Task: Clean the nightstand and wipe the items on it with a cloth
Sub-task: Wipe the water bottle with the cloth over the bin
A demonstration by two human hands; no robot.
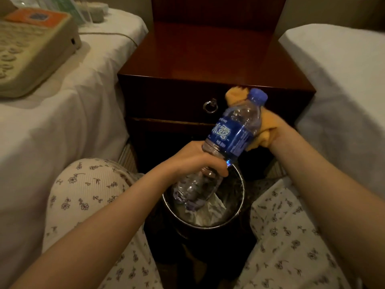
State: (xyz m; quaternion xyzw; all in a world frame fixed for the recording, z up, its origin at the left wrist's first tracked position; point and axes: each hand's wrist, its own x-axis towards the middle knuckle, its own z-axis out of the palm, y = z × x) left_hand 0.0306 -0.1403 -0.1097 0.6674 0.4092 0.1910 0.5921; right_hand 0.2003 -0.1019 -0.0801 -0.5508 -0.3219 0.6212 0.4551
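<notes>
Far left, a beige telephone (31,53) sits on the white-sheeted left bed (62,122), with an orange card lying on top of it. Moving in, the person's knees in flower-print trousers frame the middle, and here's the left hand (193,161): its fingers (220,167) are curled tight round the lower half of the water bottle (231,130), a firm grip just below the blue label. The bottle is tilted, base down toward the person and blue cap (258,97) up and to the right. Its base hangs over a round waste bin (242,197) on the floor between the knees, with crumpled white paper (210,211) inside.

Behind the bottle stands the dark red wooden nightstand (208,55) between the two beds, its drawer front showing a metal ring pull (210,105).

Now the right side of the bottle: the orange cloth (268,122) is bunched against its neck and shoulder, poking up just left of the cap and running down past the label's edge. The right hand (276,135) is behind it, wrapped in that cloth. Its fingers are covered, so I can't tell how far they curl, only that the cloth lies between hand and bottle. Far right, the second bed (343,90) in white.
</notes>
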